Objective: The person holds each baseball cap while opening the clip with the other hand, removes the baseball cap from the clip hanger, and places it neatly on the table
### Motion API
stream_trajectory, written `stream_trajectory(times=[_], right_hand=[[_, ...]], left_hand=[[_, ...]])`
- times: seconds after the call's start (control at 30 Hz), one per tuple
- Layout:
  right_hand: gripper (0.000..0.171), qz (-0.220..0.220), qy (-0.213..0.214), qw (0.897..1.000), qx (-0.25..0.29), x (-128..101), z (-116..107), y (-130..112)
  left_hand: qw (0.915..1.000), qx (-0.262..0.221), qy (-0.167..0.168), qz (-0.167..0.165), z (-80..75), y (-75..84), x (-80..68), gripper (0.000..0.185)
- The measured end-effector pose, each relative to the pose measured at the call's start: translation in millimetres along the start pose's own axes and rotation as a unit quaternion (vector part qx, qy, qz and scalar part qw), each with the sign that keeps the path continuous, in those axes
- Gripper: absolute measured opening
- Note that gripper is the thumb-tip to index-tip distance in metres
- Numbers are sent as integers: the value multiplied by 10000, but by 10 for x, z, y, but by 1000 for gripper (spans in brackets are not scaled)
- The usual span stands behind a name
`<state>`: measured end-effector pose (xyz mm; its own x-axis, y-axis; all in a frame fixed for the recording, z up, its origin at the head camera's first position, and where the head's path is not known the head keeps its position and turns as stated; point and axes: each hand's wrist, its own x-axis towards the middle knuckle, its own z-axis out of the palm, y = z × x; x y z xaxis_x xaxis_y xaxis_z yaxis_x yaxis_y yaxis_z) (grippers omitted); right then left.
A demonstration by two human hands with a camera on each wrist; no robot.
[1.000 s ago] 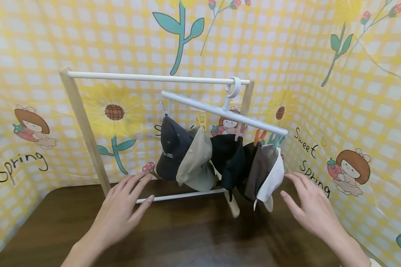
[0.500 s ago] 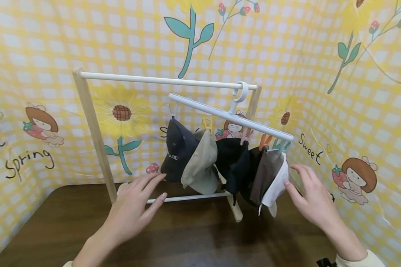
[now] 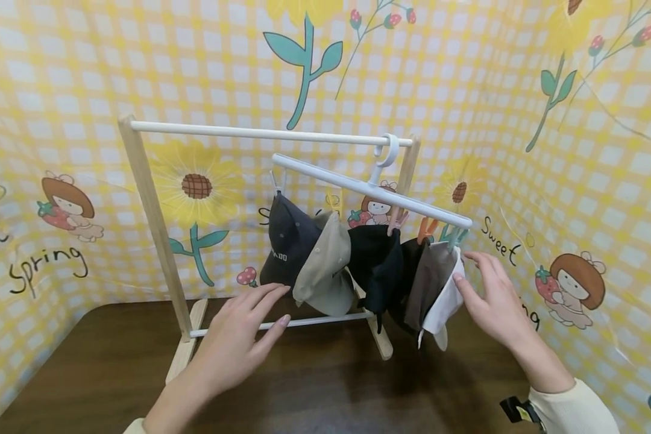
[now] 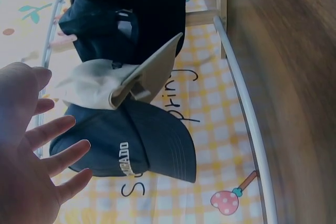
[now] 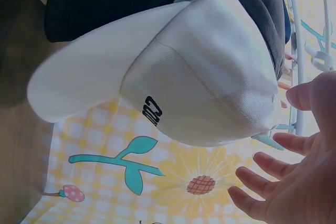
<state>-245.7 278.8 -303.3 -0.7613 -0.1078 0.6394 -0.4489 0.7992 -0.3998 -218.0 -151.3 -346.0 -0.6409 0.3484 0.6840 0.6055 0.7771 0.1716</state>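
A white hanger [image 3: 336,175] hooks over the rack's top rail and slants down to the right. Clipped along it hang a dark navy cap [image 3: 284,241], a beige cap [image 3: 322,268], a black cap [image 3: 374,265], a brown cap [image 3: 420,289] and a white cap [image 3: 446,304]. My left hand [image 3: 241,337] reaches in with spread fingers, its fingertips overlapping the navy cap's brim in the head view. On the right, my right hand [image 3: 493,298] has relaxed fingers right at the white cap's upper edge, near the teal clip [image 3: 457,235]. Neither hand grips anything.
The wooden rack has a white top rail [image 3: 206,129], a left post [image 3: 154,229] and a low white bar [image 3: 325,318]. It stands on a dark brown table [image 3: 314,386]. Yellow checked cloth [image 3: 206,60] covers the walls behind and to the right.
My left hand has moved right, towards the navy cap's brim. My right hand has come in and up to the white cap. The head view has shifted slightly; the caps hang much as before.
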Motion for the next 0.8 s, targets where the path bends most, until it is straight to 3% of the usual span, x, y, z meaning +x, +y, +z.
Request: stream_trajectory(times=[0.47,0.8], right_hand=[[55,216,-240,9984,469,215,54,69],[55,401,-269,9971,586,240,89,72]], left_hand=[[9999,-57,-95,61,99,102,85,46],[9996,-221,-122,93,204,174,86,42]])
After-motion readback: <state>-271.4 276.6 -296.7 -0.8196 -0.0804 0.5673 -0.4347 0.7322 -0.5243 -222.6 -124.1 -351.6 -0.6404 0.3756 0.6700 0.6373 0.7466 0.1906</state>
